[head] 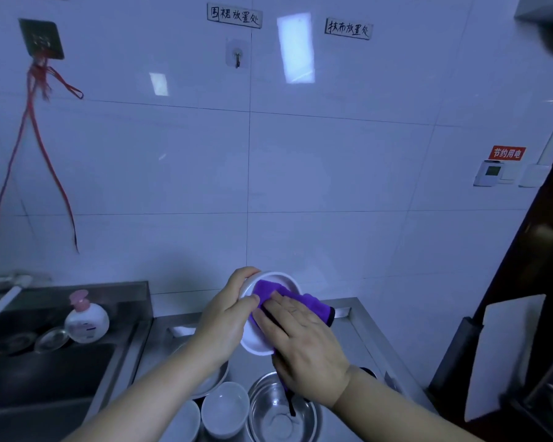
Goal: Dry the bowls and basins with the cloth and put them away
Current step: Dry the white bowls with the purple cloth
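You faced a white tiled wall point(300, 173) that filled most of the view, with two handwritten labels, a bare hook point(237, 57) and, at the left, red cords point(35, 129) hanging from a dark socket plate. Below it ran a steel counter point(367, 339), and to its left a dark sink point(45, 371) sat lower.

On the counter near you stood a steel basin point(281, 409), shiny and upright. Left of it, just beside its rim, stood a small white bowl point(225, 408), with a second white bowl point(186, 419) partly hidden by your left forearm. A wider pale dish point(213, 381) lay behind those two, mostly under your wrist.

You held a white bowl point(270, 282) tilted up above the counter, its opening turned toward your right. Your left hand point(227, 317) gripped its rim, fingers curled over the far edge and thumb lying across the near side. Your right hand point(300, 333) lay flat, fingers straight and together, pressing a purple cloth point(268, 290) into the bowl. The cloth spilled over the bowl's right edge, and a dark strip of it hung down over the steel basin.

By the sink stood a pink-capped pump bottle point(85, 319), with a small glass dish point(51, 339) just beside it.
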A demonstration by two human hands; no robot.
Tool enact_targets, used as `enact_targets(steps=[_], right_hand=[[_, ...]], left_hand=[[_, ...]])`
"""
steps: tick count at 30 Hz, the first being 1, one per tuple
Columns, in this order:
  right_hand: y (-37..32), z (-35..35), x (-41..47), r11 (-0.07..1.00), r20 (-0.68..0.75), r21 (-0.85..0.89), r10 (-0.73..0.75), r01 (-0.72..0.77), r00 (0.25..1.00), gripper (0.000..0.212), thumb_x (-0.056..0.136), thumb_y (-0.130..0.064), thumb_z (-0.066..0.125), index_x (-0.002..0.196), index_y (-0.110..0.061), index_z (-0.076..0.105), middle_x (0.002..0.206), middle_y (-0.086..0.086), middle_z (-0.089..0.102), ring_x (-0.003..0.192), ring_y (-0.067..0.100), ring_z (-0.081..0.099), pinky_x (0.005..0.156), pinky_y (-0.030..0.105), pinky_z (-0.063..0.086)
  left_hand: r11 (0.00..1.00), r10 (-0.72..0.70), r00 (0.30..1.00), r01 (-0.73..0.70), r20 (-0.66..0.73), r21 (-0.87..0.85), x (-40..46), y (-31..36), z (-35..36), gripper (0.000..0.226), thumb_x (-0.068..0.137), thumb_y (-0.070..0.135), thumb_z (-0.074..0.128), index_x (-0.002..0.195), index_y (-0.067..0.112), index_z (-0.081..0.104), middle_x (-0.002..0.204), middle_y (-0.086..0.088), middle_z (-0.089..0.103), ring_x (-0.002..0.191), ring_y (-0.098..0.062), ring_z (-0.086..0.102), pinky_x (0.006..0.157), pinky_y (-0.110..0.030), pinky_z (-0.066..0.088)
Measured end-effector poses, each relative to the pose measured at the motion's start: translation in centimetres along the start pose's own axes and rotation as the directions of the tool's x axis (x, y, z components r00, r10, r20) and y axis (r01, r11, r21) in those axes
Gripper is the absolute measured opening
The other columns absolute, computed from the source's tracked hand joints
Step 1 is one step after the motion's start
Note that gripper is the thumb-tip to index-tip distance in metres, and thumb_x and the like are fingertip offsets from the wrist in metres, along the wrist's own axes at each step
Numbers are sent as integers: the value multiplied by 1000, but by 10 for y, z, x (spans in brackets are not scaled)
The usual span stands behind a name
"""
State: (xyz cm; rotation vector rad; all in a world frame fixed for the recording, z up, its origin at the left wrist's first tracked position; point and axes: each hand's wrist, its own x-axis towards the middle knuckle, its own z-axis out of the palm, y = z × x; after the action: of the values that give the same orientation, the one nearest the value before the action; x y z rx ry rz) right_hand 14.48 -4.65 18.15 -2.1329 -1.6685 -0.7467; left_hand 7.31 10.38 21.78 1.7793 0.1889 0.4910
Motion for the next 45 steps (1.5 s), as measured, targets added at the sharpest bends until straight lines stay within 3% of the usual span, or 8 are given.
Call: enact_targets(steps=[10, 17, 24, 29, 36, 38, 42, 45], right_hand=[[-25, -8, 4, 985, 18, 170, -12, 9, 1000, 65, 61, -1, 52, 124, -14, 61, 128, 2, 60, 125, 18, 50, 95, 29, 47], [18, -22, -13, 892, 43, -203, -403, 403, 914, 27, 92, -8, 50, 107, -13, 72, 110, 2, 70, 111, 19, 62, 101, 31, 43], [28, -20, -14, 791, 84, -394, -477, 469, 875, 32, 95, -10, 48, 122, -11, 65, 124, 4, 65, 121, 21, 56, 106, 36, 41], [30, -25, -8, 688, 272, -563, -369, 458, 889, 46, 96, -17, 35, 141, -16, 44, 142, -3, 51, 135, 18, 42, 116, 43, 24], [13, -10, -12, 842, 31, -505, -205, 192, 978, 31, 86, -15, 56, 111, -22, 73, 114, -7, 70, 116, 14, 61, 97, 40, 50], [8, -6, -16, 906, -73, -416, -111, 71, 991, 27, 73, -13, 75, 99, -20, 76, 103, -6, 72, 108, 15, 65, 91, 42, 53], [0, 1, -29, 999, -240, -45, -5, -6, 971, 29, 79, 1, 53, 95, -9, 75, 97, 2, 72, 98, 20, 68, 82, 35, 55], [-4, 2, -37, 986, -342, 118, 150, -116, 928, 43, 64, 14, 59, 99, -6, 74, 104, 3, 71, 105, 19, 65, 86, 33, 53]], left_hand=[[997, 71, 997, -70, 37, -27, 10, 13, -7, 32, 72, 25, 44, 100, 26, 60, 100, 9, 65, 97, -9, 56, 85, -23, 41], [989, -55, 978, 26, 203, 144, 12, 15, -11, 41, 58, 21, 45, 91, 39, 61, 85, 13, 67, 79, -9, 57, 71, -23, 42], [966, -175, 924, 95, 340, 239, 15, 15, -7, 47, 50, 16, 45, 91, 28, 65, 86, -1, 66, 76, -15, 56, 69, -29, 40], [953, -265, 907, 194, 329, 234, 15, 15, -4, 46, 51, 13, 43, 91, 22, 64, 75, 0, 63, 64, -13, 57, 51, -15, 39], [967, -147, 984, 121, 103, 225, 19, 2, 1, 43, 57, 21, 39, 94, 27, 59, 90, -2, 67, 78, -20, 58, 68, -30, 41], [959, -115, 992, 98, 50, 266, 18, -6, 2, 33, 67, 23, 40, 94, 34, 57, 94, 4, 66, 87, -19, 59, 76, -33, 44], [952, -35, 995, 61, -92, 300, 23, -20, -1, 30, 91, 8, 43, 96, 35, 56, 97, 4, 65, 90, -22, 57, 76, -31, 43], [980, -151, 956, 179, -252, 92, 28, -19, -6, 31, 91, 5, 40, 88, 31, 58, 94, -4, 63, 84, -27, 56, 64, -28, 42]])
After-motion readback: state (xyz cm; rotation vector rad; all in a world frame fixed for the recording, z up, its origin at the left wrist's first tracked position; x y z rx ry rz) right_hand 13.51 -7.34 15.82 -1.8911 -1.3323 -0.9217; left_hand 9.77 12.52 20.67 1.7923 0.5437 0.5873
